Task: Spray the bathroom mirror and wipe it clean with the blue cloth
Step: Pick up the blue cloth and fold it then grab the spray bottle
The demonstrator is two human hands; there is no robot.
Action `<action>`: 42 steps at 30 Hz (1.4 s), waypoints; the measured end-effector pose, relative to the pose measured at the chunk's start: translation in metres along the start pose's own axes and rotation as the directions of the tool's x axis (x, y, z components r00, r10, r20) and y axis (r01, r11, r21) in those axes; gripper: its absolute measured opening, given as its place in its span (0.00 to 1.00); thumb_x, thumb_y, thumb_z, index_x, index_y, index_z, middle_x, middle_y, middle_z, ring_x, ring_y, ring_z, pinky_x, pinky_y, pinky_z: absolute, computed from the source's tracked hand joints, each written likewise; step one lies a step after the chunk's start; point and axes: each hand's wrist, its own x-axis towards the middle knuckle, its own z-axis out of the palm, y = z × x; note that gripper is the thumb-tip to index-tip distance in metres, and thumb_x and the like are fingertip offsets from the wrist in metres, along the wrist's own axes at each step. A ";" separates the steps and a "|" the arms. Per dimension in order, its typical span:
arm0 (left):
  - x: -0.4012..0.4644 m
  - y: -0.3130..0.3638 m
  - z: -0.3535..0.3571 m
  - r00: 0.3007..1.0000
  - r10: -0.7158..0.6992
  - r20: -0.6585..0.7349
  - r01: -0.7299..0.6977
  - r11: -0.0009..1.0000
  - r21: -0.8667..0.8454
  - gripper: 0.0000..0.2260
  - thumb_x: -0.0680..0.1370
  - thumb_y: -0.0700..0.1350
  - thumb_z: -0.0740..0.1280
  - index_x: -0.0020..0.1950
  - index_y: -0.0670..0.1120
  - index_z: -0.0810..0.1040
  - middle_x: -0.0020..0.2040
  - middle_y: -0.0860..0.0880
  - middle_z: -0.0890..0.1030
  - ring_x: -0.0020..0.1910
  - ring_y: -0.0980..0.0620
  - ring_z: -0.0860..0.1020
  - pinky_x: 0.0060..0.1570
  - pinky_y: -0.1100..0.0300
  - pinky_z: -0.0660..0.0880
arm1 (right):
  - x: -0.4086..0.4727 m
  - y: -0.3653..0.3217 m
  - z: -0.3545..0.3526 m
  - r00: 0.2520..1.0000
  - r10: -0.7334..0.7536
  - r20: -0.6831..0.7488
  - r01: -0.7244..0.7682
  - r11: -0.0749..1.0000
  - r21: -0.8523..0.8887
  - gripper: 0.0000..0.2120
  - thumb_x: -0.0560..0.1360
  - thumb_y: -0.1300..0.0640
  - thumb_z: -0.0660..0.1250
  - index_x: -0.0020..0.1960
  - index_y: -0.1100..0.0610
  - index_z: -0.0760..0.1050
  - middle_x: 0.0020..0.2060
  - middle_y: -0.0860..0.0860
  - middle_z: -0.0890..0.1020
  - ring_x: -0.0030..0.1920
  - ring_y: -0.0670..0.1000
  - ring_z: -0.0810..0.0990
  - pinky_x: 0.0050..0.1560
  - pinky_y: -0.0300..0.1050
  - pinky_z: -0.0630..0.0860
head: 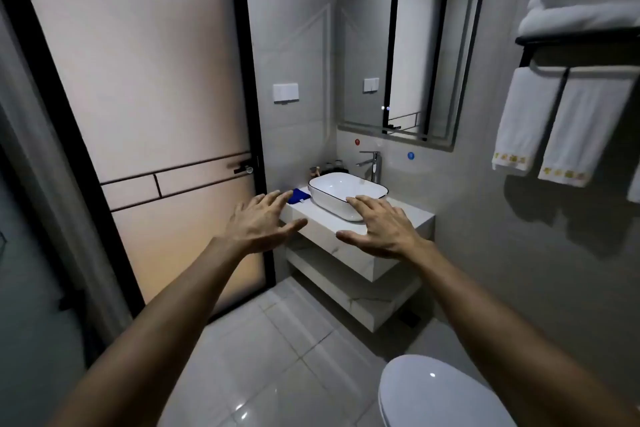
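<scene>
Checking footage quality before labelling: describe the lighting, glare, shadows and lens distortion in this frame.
Head view: dim, greyish light; the frosted glass door glows warm; small glare spots on the glossy floor tiles and white toilet lid; the hanging white towels cast dark wall shadows; wide-angle bending tilts the door frame and rectangular wall mirror; both forearms look stretched.

left hand point(258, 224): outstretched, fingers spread, empty | right hand point(382, 227): outstretched, fingers spread, empty
</scene>
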 end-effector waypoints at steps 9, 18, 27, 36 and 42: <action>0.050 -0.024 0.025 1.000 -0.018 0.014 0.018 1.000 -0.024 0.37 0.75 0.71 0.51 0.80 0.56 0.50 0.80 0.49 0.57 0.76 0.45 0.59 0.70 0.44 0.62 | 0.043 0.017 0.023 1.000 0.027 0.017 -0.027 0.999 0.021 0.40 0.76 0.31 0.58 0.80 0.47 0.50 0.79 0.50 0.56 0.77 0.53 0.56 0.74 0.60 0.58; 0.107 -0.046 0.054 1.000 -0.021 0.022 0.022 0.998 -0.062 0.36 0.76 0.70 0.54 0.79 0.55 0.52 0.79 0.48 0.60 0.75 0.45 0.62 0.69 0.44 0.64 | 0.102 0.037 0.049 0.999 0.047 -0.006 -0.047 0.997 0.055 0.38 0.77 0.34 0.59 0.80 0.49 0.52 0.78 0.50 0.58 0.76 0.54 0.59 0.73 0.59 0.60; 0.182 -0.050 0.094 0.998 -0.046 0.039 0.050 0.995 -0.091 0.34 0.77 0.67 0.55 0.79 0.54 0.53 0.78 0.47 0.62 0.74 0.46 0.64 0.69 0.45 0.65 | 0.180 0.080 0.087 0.999 0.018 0.028 -0.019 0.998 0.057 0.38 0.77 0.35 0.60 0.80 0.48 0.51 0.78 0.50 0.58 0.76 0.53 0.58 0.73 0.57 0.59; 0.275 -0.042 0.122 0.990 -0.134 0.048 0.139 0.983 -0.123 0.33 0.78 0.64 0.58 0.79 0.52 0.54 0.77 0.47 0.63 0.74 0.46 0.65 0.69 0.44 0.67 | 0.279 0.141 0.107 0.997 -0.034 0.062 0.027 0.994 0.103 0.37 0.77 0.36 0.61 0.80 0.49 0.53 0.78 0.50 0.58 0.76 0.54 0.59 0.73 0.59 0.62; 0.318 -0.048 0.129 0.985 -0.168 0.042 0.173 0.975 -0.137 0.32 0.79 0.62 0.59 0.79 0.52 0.55 0.77 0.47 0.63 0.74 0.46 0.64 0.69 0.44 0.66 | 0.328 0.162 0.124 0.993 -0.078 0.091 0.067 0.991 0.118 0.37 0.78 0.37 0.62 0.80 0.50 0.53 0.78 0.50 0.58 0.76 0.54 0.60 0.72 0.58 0.62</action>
